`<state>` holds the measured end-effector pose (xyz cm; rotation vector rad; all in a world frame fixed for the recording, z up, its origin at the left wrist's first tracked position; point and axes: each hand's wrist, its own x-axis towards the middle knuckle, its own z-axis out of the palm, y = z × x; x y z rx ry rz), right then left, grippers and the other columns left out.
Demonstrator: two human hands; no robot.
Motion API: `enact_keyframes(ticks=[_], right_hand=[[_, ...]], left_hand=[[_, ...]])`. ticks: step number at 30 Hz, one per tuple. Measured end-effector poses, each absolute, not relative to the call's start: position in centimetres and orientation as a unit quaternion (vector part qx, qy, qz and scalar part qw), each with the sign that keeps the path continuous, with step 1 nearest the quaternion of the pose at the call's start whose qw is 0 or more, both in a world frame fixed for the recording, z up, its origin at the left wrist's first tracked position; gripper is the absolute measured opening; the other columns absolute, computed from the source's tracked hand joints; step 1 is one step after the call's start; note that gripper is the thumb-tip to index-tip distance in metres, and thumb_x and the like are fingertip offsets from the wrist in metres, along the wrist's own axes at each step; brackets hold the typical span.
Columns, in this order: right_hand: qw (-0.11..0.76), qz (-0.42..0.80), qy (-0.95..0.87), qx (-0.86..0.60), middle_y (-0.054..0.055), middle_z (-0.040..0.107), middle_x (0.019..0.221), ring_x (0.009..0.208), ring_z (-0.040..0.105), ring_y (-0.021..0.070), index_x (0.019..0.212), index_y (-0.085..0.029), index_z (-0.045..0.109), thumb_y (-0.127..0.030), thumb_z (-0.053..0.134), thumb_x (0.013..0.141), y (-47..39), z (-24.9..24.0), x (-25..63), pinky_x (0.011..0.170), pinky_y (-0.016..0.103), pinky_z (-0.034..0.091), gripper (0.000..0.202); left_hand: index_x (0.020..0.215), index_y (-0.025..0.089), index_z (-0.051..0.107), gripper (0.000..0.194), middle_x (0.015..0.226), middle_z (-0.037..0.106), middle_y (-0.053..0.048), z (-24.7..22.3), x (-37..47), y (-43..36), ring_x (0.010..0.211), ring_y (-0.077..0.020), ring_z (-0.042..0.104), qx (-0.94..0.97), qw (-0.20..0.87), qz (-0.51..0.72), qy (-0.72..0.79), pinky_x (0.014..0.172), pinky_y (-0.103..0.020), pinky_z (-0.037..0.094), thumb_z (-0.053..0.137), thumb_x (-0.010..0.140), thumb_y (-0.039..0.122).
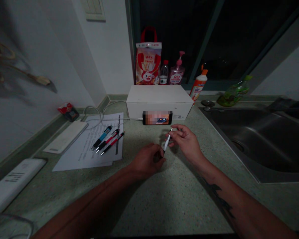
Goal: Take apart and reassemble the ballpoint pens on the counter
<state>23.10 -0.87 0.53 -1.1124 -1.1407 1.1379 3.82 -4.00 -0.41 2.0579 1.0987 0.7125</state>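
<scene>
Between my two hands a white pen point(166, 142) slants over the speckled countertop point(154, 202). My left hand point(149, 157) is closed round its lower, dark end. The fingers of my right hand point(185, 139) pinch the upper end, near the silvery tip. Just beyond, a phone point(157, 118) with a lit screen leans sideways against a white box point(161, 94), a white cable plugged into its left side. To the left, a blue pen point(102, 136) and two red-and-black pens point(112, 142) rest on printed paper sheets point(74, 156).
A metal sink point(259, 139) is set into the counter at right. Behind the box stand a red bag point(148, 63), a pink pump bottle point(176, 71) and an orange-capped bottle point(199, 84). A white flat box point(66, 136) and a power strip point(17, 181) lie at left.
</scene>
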Motion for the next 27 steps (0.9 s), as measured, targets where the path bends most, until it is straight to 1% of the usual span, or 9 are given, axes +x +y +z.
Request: enact_keyframes(ticks=[3,8,11,13,15,17,21,24,27], right_hand=[[0.534,0.504,-0.494,-0.465,0.0,0.077,0.078,0.07,0.074,0.0212,0.119,-0.024,0.059,-0.048,0.083,0.073,-0.9,0.3,22.9,0.057,0.031,0.059,0.057],[0.456,0.534,-0.55,-0.452,0.0,0.072,0.071,0.057,0.066,0.0155,0.109,-0.019,0.068,-0.05,0.08,0.074,-0.9,-0.9,22.2,0.056,0.028,0.054,0.048],[0.456,0.438,-0.588,-0.504,0.002,0.072,0.073,0.06,0.065,0.0183,0.114,-0.018,0.071,-0.055,0.069,0.083,-0.4,-0.8,23.2,0.058,0.03,0.051,0.049],[0.452,0.283,-0.607,-0.59,0.006,0.074,0.081,0.073,0.068,0.0223,0.112,-0.016,0.074,-0.05,0.057,0.092,0.1,-0.1,24.8,0.067,0.032,0.051,0.044],[0.37,0.127,-0.613,-0.687,0.012,0.078,0.096,0.088,0.071,0.027,0.118,-0.016,0.074,-0.041,0.05,0.097,0.7,0.8,26.8,0.077,0.035,0.051,0.04],[0.256,0.046,-0.601,-0.756,0.016,0.078,0.102,0.095,0.072,0.0313,0.123,-0.015,0.072,-0.036,0.048,0.099,1.1,1.4,28.6,0.079,0.037,0.05,0.04],[0.118,0.014,-0.583,-0.803,0.02,0.075,0.116,0.105,0.072,0.033,0.124,-0.014,0.072,-0.034,0.047,0.101,1.7,1.3,30.5,0.079,0.036,0.05,0.039],[0.085,0.033,-0.598,-0.796,0.018,0.074,0.12,0.109,0.071,0.0304,0.124,-0.017,0.072,-0.035,0.047,0.101,2.0,0.6,30.6,0.082,0.035,0.05,0.039],[0.083,0.039,-0.618,-0.781,0.015,0.075,0.12,0.108,0.071,0.0276,0.123,-0.019,0.074,-0.033,0.047,0.101,2.2,0.2,30.4,0.083,0.033,0.049,0.037]], left_hand=[[0.084,0.02,0.061,0.006,0.084,0.061,-0.002,-0.4,3.8,-3.9,0.076,-0.0171,0.059,0.788,0.334,0.276,0.438,0.072,-0.031,0.047,0.067,0.082,0.018],[0.088,0.02,0.064,0.006,0.09,0.068,-0.003,-0.7,3.8,-3.5,0.084,-0.0187,0.063,0.782,0.33,0.286,0.445,0.078,-0.032,0.049,0.067,0.085,0.017],[0.095,0.019,0.066,0.009,0.097,0.07,-0.005,-0.8,3.6,-3.3,0.09,-0.0205,0.065,0.783,0.32,0.294,0.445,0.083,-0.034,0.051,0.069,0.086,0.018],[0.101,0.018,0.066,0.013,0.1,0.07,-0.007,-0.7,3.5,-3.2,0.093,-0.0212,0.065,0.784,0.302,0.302,0.45,0.085,-0.035,0.051,0.068,0.087,0.018],[0.105,0.018,0.067,0.016,0.102,0.07,-0.007,-0.6,3.2,-3.0,0.094,-0.0214,0.065,0.786,0.28,0.306,0.459,0.087,-0.036,0.051,0.065,0.089,0.017],[0.106,0.018,0.067,0.017,0.103,0.071,-0.007,-0.5,2.9,-2.8,0.095,-0.0214,0.065,0.786,0.257,0.302,0.474,0.087,-0.036,0.051,0.063,0.09,0.016],[0.106,0.018,0.067,0.018,0.102,0.071,-0.007,-0.2,2.3,-2.1,0.094,-0.0214,0.065,0.78,0.214,0.295,0.508,0.089,-0.037,0.051,0.061,0.09,0.014],[0.106,0.019,0.068,0.018,0.103,0.071,-0.007,-0.2,1.8,-1.4,0.093,-0.0214,0.066,0.776,0.194,0.301,0.519,0.088,-0.037,0.052,0.061,0.089,0.017],[0.106,0.019,0.068,0.018,0.105,0.072,-0.007,-0.3,1.3,-0.8,0.091,-0.021,0.067,0.767,0.182,0.311,0.532,0.088,-0.037,0.053,0.06,0.09,0.02]])
